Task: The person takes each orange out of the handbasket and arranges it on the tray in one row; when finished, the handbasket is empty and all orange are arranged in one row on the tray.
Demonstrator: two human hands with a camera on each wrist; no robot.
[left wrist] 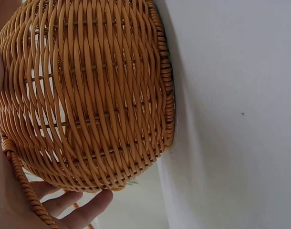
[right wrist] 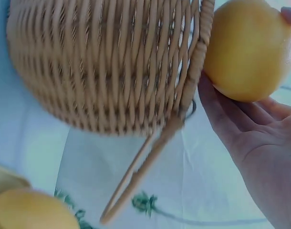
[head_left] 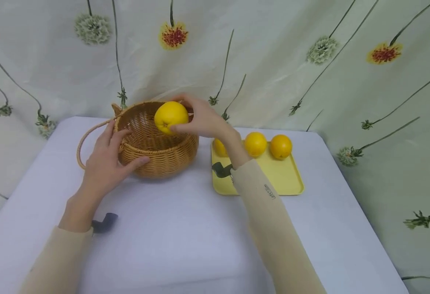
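A round brown wicker basket (head_left: 160, 161) stands on the table, its mouth tipped a little toward me in the head view. My left hand (head_left: 106, 159) holds the basket's left side, with the thumb against the front wall and fingers at the rim. One looped handle crosses that palm in the left wrist view. Over the basket's mouth, near its right rim, my right hand (head_left: 200, 118) grips a yellow orange (head_left: 171, 116) between thumb and fingers. The right wrist view shows the orange (right wrist: 250, 50) just above the rim. Much of the basket's inside is hidden.
Right of the basket lies a yellow tray (head_left: 288, 179) with three oranges along its back edge, one partly behind my right wrist. A white cloth covers the table (head_left: 174, 228). A flower-printed curtain (head_left: 273, 49) hangs behind and at the right.
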